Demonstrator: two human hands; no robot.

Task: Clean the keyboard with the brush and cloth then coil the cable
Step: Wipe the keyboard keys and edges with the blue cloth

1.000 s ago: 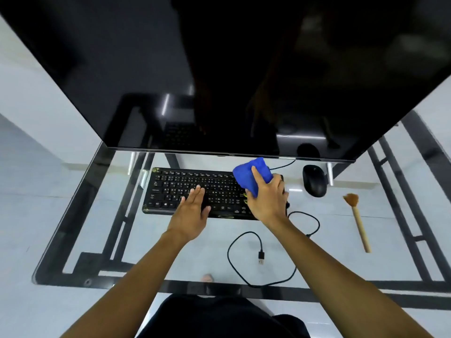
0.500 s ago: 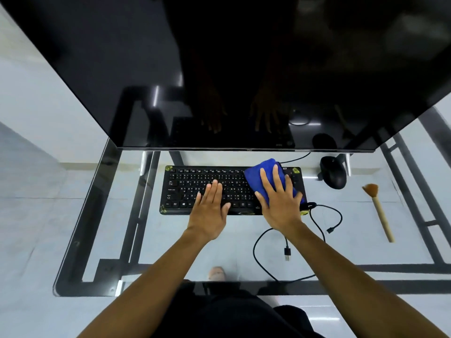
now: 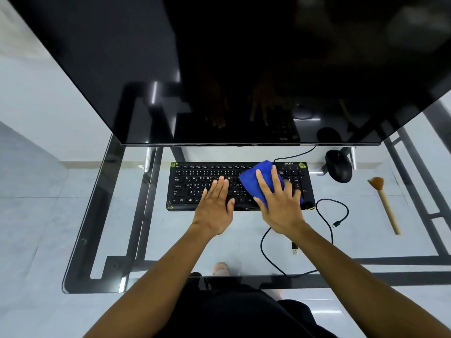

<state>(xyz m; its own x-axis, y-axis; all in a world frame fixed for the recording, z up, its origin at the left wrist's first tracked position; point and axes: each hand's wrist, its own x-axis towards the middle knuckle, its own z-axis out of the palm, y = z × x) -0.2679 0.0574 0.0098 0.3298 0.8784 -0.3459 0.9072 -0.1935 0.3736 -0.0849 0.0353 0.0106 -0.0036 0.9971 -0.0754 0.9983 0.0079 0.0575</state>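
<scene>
A black keyboard [image 3: 195,181] lies on the glass desk under the monitor's lower edge. My left hand [image 3: 216,207] rests flat on its middle keys with straight fingers. My right hand [image 3: 280,206] presses a folded blue cloth [image 3: 256,178] onto the keyboard's right half, fingers spread and straight over it. A black cable [image 3: 327,215] lies loose in loops to the right of and in front of the keyboard, its USB plug [image 3: 294,248] lying free on the glass. A wooden-handled brush [image 3: 385,203] lies on the desk at the right, bristles pointing away from me.
A large dark monitor [image 3: 244,69] overhangs the back of the desk. A black mouse [image 3: 339,165] sits right of the keyboard. The glass desk [image 3: 109,215] has a black metal frame beneath; its front edge runs just before my body.
My right hand flattened on the blue cloth and slid it leftwards and towards the keyboard's front edge. My left hand stayed flat on the keys. The camera view shifted.
</scene>
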